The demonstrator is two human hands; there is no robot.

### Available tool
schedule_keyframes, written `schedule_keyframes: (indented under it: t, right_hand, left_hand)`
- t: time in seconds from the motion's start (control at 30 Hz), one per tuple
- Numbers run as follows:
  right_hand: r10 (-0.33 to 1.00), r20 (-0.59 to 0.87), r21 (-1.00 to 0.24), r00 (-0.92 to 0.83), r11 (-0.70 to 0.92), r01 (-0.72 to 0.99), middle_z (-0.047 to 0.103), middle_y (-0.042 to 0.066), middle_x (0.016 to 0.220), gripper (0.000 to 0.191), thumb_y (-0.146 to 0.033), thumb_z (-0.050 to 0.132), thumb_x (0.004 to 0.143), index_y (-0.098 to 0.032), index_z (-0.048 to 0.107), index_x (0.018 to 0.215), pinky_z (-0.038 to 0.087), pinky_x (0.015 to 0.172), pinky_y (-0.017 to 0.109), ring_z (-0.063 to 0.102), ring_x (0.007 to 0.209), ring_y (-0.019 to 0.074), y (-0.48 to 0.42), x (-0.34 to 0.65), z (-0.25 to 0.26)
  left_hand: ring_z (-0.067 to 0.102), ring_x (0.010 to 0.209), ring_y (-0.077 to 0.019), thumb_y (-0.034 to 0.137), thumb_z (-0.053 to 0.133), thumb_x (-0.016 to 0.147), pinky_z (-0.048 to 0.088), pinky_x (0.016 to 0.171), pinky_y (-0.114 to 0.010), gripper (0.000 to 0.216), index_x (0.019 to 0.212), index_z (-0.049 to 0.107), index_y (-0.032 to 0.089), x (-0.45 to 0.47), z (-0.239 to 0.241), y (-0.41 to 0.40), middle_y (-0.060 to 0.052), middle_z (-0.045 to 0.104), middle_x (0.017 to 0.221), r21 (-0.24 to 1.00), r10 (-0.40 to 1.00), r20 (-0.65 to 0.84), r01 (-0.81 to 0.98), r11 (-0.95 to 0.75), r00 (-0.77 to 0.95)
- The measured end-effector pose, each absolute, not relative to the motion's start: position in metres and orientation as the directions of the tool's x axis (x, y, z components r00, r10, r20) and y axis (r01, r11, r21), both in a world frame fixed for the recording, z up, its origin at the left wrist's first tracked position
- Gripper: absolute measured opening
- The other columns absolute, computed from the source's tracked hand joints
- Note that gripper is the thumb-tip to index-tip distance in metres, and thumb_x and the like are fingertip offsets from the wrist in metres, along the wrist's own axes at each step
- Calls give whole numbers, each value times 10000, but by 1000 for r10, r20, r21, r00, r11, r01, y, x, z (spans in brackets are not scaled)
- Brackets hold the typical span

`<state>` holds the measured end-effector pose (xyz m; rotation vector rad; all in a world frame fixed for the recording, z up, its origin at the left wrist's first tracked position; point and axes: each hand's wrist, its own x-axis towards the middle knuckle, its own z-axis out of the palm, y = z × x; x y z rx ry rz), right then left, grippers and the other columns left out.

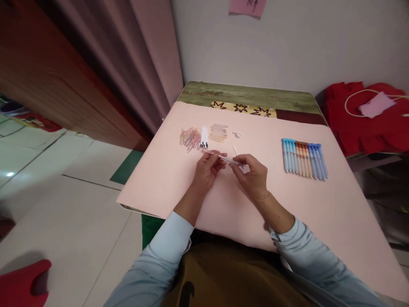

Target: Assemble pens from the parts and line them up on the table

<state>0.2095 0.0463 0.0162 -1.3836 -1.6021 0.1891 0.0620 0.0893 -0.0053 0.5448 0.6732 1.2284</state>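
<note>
My left hand (207, 170) pinches a pinkish see-through pen barrel (207, 151) above the table. The fingers of my right hand (253, 174) are closed on a thin white pen refill (228, 160), in line with the barrel. Fingers hide where the two parts meet. Just beyond my hands lie several white refills with black tips (204, 135). Left of them is a loose pile of pinkish barrel pieces (191, 139). Pale clear barrel pieces (219, 132) lie to their right, beside a small heap of tiny parts (237, 134). One thin white stick (235, 150) rests near my right fingers.
A row of blue and brown pens (304, 160) lies at the right on the pink table cover (166, 179). A wall stands behind the table. Red cloth (345, 123) with a pale cord is at far right. A wooden panel (79, 76) and curtain stand left.
</note>
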Motion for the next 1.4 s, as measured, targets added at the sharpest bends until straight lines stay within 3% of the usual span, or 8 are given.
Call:
schedule_keyframes:
  t: [0.9, 1.17, 1.33, 1.4]
  right_hand:
    - [836, 523, -633, 167, 249, 733, 710, 12, 744, 197, -415, 619, 888, -229, 664, 839, 470, 607, 259, 619, 607, 133, 45, 210, 15]
    - [886, 434, -612, 165, 155, 775, 632, 0, 535, 504, -527, 451, 969, -212, 654, 633, 369, 539, 236, 574, 501, 119, 50, 217, 11]
    - [884, 449, -647, 132, 220, 730, 688, -10, 717, 343, -526, 633, 843, -229, 661, 1011, 425, 594, 252, 626, 618, 143, 49, 219, 18]
    - [872, 477, -652, 108, 268, 709, 695, -4, 783, 275, -450, 661, 824, -235, 637, 995, 457, 653, 268, 642, 683, 152, 48, 218, 19]
  left_hand:
    - [700, 634, -129, 327, 800, 748, 546, 549, -206, 292, 889, 634, 131, 64, -2, 88, -117, 758, 945, 726, 952, -191, -618, 301, 240]
    - [711, 672, -139, 313, 799, 752, 571, 606, -225, 282, 896, 637, 133, 67, -3, 84, -103, 756, 922, 752, 959, -151, -602, 269, 240]
    - [704, 674, -115, 293, 795, 755, 574, 667, -219, 264, 881, 632, 129, 68, -3, 86, -87, 753, 894, 747, 976, -181, -628, 217, 122]
    - [698, 661, -108, 299, 791, 757, 570, 659, -214, 262, 881, 634, 130, 67, -4, 87, -84, 754, 893, 753, 978, -179, -624, 209, 112]
